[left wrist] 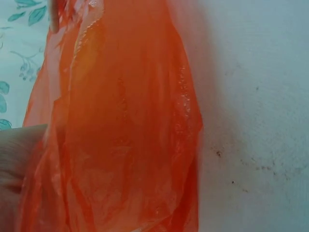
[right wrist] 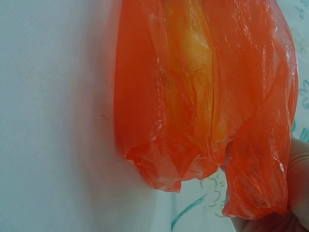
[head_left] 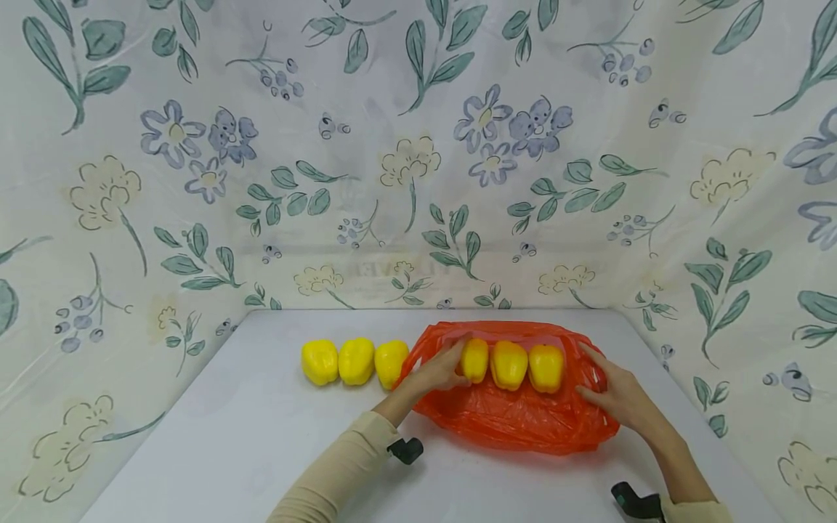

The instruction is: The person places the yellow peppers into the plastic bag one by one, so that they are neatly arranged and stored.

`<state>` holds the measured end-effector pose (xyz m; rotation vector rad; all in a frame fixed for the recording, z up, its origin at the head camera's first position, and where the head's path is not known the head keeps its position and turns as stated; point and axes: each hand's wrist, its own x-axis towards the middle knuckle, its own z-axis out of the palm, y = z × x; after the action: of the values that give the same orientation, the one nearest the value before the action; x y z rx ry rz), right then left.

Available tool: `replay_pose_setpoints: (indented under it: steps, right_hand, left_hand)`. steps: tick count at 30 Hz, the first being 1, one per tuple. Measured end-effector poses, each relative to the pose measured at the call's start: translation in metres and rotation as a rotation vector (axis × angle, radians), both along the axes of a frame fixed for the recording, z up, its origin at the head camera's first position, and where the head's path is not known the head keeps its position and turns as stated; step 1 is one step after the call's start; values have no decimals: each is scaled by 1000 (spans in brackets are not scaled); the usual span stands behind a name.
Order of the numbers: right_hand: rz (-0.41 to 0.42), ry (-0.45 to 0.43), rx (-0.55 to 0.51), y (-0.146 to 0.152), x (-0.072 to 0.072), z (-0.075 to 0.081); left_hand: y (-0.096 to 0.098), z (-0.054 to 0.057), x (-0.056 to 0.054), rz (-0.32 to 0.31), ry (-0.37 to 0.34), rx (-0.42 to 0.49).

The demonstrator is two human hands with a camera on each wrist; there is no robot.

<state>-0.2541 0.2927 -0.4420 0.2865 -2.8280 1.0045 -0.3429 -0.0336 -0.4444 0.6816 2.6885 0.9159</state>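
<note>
An orange-red plastic bag [head_left: 516,428] lies spread on the table with its opening upward, and three yellow bell peppers [head_left: 509,365] sit in a row in it. My left hand [head_left: 441,369] reaches over the bag's left rim, thumb and fingers around the leftmost of these bell peppers [head_left: 475,361]. At the bag's right rim, my right hand [head_left: 617,392] grips the plastic, thumb and fingers apart in the head view. Translucent plastic hides most of the left fingers in the left wrist view. In the right wrist view, bunched plastic [right wrist: 260,179] lies against the right thumb [right wrist: 299,169].
Three more yellow bell peppers [head_left: 356,361] stand in a row on the white table [head_left: 216,436], left of the bag; the nearest is close to its rim. A flower-patterned sheet [head_left: 405,203] rises behind the table and along both sides.
</note>
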Motion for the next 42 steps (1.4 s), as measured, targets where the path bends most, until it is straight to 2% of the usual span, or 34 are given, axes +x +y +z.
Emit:
replay_pose_setpoints:
  steps: [6,9,12,17,23,28,33,38,42]
  right_hand:
    - [-4,-5,-1,0,0,-1]
    - [-6,-5,-1,-1,0,-2]
    - [-6,-9,-4,-1,0,-2]
    - [-4,3,12,-1,0,-1]
    - [-2,4,9,-1,0,0]
    - [-4,-7,9,-1,0,0]
    - [-4,-6,13,-1,0,0]
    - [-3,-3,18,0,-1,0]
    - [-9,-8,18,-1,-2,-1]
  left_hand:
    - [0,-3,-1,-19,3,-15]
    - [-1,-1,2,-21,12,-30]
    - [-4,3,7,-30,51,-49]
    - [-13,21,22,-82,137,-48]
    - [-30,49,40,-153,172,13]
    - [-57,64,50,-184,197,120]
    - [-95,75,51,-122,211,222]
    - [-135,79,49,-38,284,220]
    - [-165,76,47,11,320,176]
